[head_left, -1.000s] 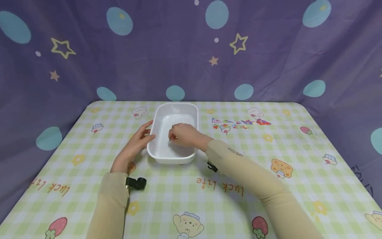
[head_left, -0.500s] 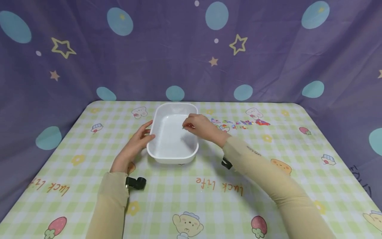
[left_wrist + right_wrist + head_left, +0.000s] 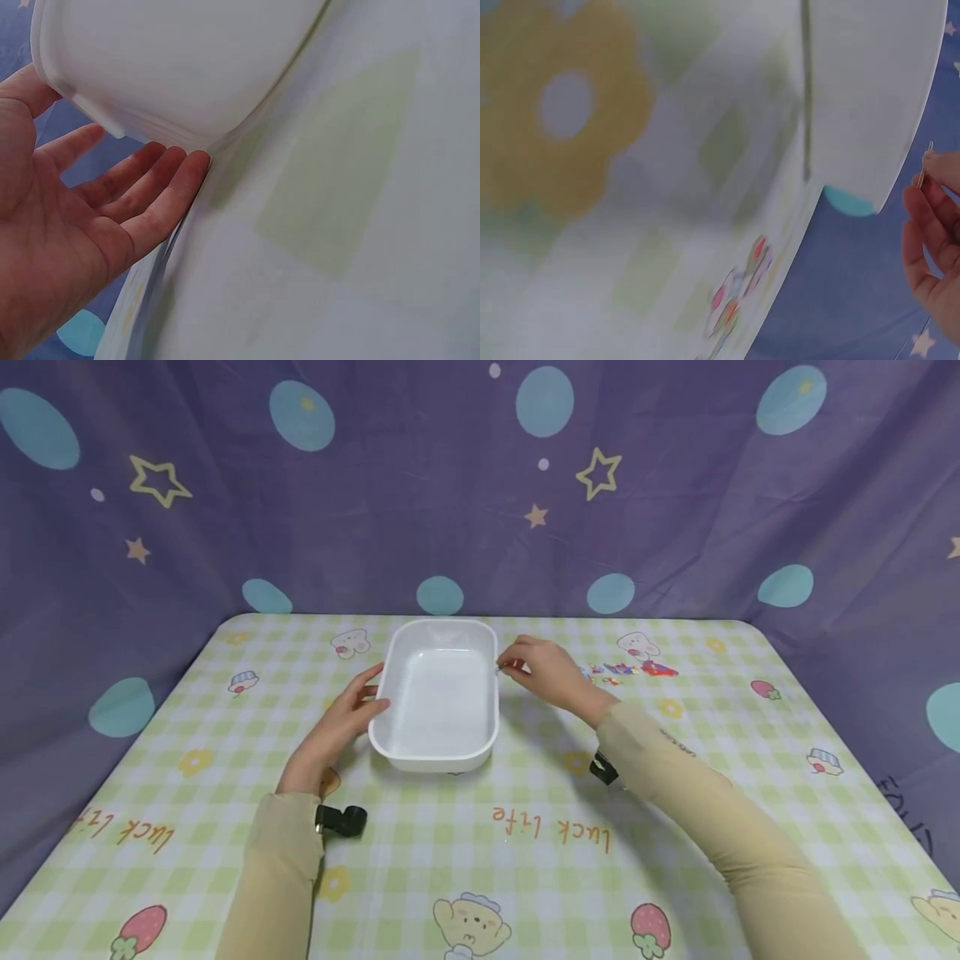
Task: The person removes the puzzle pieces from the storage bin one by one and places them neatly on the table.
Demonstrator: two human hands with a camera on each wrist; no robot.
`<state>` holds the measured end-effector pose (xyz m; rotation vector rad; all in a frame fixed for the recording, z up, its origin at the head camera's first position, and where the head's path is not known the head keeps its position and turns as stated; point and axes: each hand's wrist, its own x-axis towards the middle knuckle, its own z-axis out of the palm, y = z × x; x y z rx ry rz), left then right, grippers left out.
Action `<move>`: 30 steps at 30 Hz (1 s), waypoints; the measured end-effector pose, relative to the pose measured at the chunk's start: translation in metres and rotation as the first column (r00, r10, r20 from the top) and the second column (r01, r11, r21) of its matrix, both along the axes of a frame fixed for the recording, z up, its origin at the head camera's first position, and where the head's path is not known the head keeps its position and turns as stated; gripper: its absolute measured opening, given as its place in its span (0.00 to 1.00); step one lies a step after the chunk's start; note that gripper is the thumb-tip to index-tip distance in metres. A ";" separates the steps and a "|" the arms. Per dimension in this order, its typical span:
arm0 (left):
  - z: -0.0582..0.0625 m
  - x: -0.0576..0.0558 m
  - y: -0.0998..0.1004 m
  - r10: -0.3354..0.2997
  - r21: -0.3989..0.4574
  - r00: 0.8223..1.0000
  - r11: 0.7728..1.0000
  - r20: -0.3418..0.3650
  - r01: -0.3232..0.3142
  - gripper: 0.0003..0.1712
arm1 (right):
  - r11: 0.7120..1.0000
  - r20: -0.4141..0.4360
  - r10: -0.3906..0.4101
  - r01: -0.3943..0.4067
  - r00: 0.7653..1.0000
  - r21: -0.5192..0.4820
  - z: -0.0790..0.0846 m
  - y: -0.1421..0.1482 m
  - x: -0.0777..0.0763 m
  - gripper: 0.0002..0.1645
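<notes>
A white rectangular basin (image 3: 438, 762) stands on the table, its inside bare in the head view. My left hand (image 3: 350, 706) rests along its left side, thumb at the rim, fingers loosely straight against the outer wall. In the left wrist view the left hand's fingertips (image 3: 199, 161) touch low on that wall. My right hand (image 3: 551, 670) is just outside the basin's right rim. Between thumb and fingers it pinches a thin, small piece (image 3: 925, 166) with a metallic look, seen edge-on; I cannot tell its kind.
Several small, brightly coloured flat pieces (image 3: 621, 669) lie on the table right of the basin, partly behind my right hand. A red piece (image 3: 660, 669) lies at their right end. The table (image 3: 465, 835) wears a green checked cloth, and a purple curtain (image 3: 480, 527) hangs behind.
My right hand has come up out of the basin and moved right over its rim, pinching the small piece. The left hand and the basin have stayed in place.
</notes>
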<state>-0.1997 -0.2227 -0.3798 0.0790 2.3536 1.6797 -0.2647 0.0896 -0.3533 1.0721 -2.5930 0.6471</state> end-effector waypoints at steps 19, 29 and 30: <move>-0.013 -0.006 -0.005 0.002 -0.002 1.000 1.000 -0.021 -0.002 0.38 | 0.982 0.142 -0.189 0.184 0.972 0.051 -0.019 0.074 -0.006 0.09; -0.014 -0.007 -0.006 0.000 -0.003 1.000 1.000 -0.028 0.000 0.38 | 0.959 0.158 -0.278 0.266 0.947 0.097 -0.025 0.106 -0.007 0.10; -0.014 -0.007 -0.006 0.003 -0.003 1.000 1.000 -0.030 -0.003 0.38 | 0.956 0.156 -0.288 0.274 0.945 0.105 -0.025 0.110 -0.007 0.10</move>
